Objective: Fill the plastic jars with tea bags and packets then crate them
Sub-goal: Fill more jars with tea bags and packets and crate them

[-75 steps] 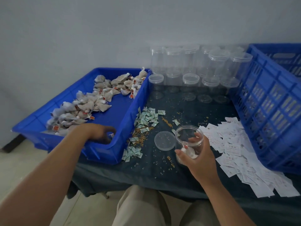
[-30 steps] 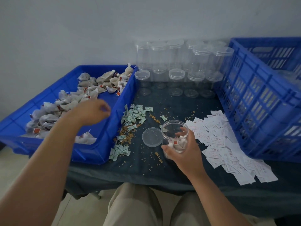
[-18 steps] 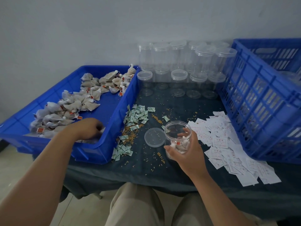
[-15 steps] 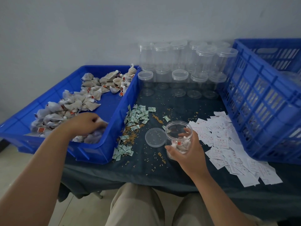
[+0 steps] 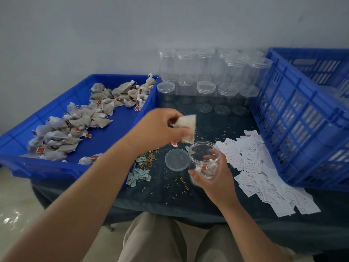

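Observation:
My left hand (image 5: 158, 128) pinches a pale tea bag (image 5: 187, 125) just above and left of an open clear plastic jar (image 5: 204, 159). A red tag dangles below the bag. My right hand (image 5: 213, 178) grips the jar from its near side; a few tea bags lie in its bottom. The jar's lid (image 5: 177, 159) lies flat on the dark cloth to its left. A blue tray (image 5: 113, 133) on the left holds several loose tea bags (image 5: 75, 125). Small green packets (image 5: 138, 174) lie by the tray's right wall.
Several lidded empty jars (image 5: 205, 80) stand stacked at the back against the wall. A tall blue slotted crate (image 5: 302, 118) sits on the right. White paper slips (image 5: 264, 167) spread between the crate and the held jar. Loose grains litter the cloth. My knees show below the table edge.
My left hand has picked a tea bag out of the blue tray and carried it right, up over the jar's mouth. My right hand has kept the jar in place.

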`<state>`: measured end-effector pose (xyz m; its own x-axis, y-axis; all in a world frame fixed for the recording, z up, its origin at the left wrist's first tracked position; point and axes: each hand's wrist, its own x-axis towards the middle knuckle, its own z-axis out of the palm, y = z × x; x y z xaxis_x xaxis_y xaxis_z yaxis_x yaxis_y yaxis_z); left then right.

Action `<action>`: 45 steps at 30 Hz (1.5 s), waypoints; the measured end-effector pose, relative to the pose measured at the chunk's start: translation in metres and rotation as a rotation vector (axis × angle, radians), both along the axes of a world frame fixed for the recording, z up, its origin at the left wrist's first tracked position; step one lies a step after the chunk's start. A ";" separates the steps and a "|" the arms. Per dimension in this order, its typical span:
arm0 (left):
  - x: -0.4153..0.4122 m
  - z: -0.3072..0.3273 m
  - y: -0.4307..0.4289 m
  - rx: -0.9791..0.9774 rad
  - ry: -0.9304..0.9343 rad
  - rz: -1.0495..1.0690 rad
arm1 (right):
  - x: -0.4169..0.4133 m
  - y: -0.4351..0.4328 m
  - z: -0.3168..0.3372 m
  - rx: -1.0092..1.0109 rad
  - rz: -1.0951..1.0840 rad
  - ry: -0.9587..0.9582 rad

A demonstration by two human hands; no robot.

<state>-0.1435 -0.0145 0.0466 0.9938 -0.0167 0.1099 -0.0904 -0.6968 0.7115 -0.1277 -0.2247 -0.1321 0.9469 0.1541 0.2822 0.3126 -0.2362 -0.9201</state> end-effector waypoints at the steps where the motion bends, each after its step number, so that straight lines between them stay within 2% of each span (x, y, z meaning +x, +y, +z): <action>1: 0.004 -0.004 -0.004 -0.027 0.009 -0.027 | 0.000 0.000 0.001 0.001 0.001 -0.001; 4: 0.007 -0.009 0.016 -0.179 -0.025 0.040 | 0.001 0.000 0.000 -0.010 0.009 -0.012; 7: 0.006 -0.014 0.077 -0.048 -0.077 0.296 | 0.002 0.000 -0.002 -0.018 0.006 -0.007; 9: 0.002 -0.021 0.124 0.239 0.153 0.355 | 0.003 0.000 -0.005 -0.017 0.006 -0.002; 11: -0.005 -0.036 0.159 0.539 0.585 0.264 | 0.003 0.000 -0.006 -0.006 0.013 0.001; 12: -0.010 -0.046 0.168 0.624 0.758 0.206 | 0.003 0.000 -0.006 -0.003 0.012 -0.002; 13: -0.016 -0.054 0.172 0.679 0.850 0.161 | 0.003 0.000 -0.006 -0.003 0.011 -0.006; 15: -0.021 -0.066 0.178 0.760 0.799 0.139 | 0.003 0.000 -0.006 -0.004 0.014 -0.004; 18: -0.024 -0.069 0.184 0.668 0.632 0.232 | 0.003 0.000 -0.006 -0.012 0.005 0.001; 21: -0.023 -0.068 0.184 0.437 0.406 0.346 | 0.003 0.000 -0.004 -0.001 -0.004 -0.005; 24: -0.021 -0.052 0.169 -0.056 0.192 0.511 | 0.004 0.001 -0.005 -0.005 -0.005 -0.011; 25: -0.019 -0.044 0.163 -0.148 0.112 0.531 | 0.004 0.001 -0.005 -0.004 0.000 -0.012; 27: -0.019 -0.026 0.145 -0.208 -0.039 0.539 | 0.004 0.001 -0.006 0.002 0.005 -0.010; 30: -0.021 -0.003 0.101 -0.303 -0.139 0.354 | 0.004 0.001 -0.005 0.003 -0.004 -0.011; 35: -0.006 -0.004 0.010 -0.248 -0.067 0.069 | 0.003 0.002 -0.003 0.005 -0.002 -0.007; 38: 0.005 -0.017 -0.012 -0.289 0.015 -0.009 | 0.002 0.001 -0.003 0.013 0.006 -0.010; 40: 0.009 -0.020 -0.004 -0.256 0.020 0.011 | 0.002 0.000 -0.002 0.012 -0.002 -0.013; 43: 0.014 -0.020 0.034 -0.009 -0.028 0.160 | 0.002 0.000 -0.002 -0.003 0.003 -0.006; 45: 0.020 -0.026 0.062 0.219 0.071 0.199 | 0.002 0.000 -0.004 0.005 0.013 0.005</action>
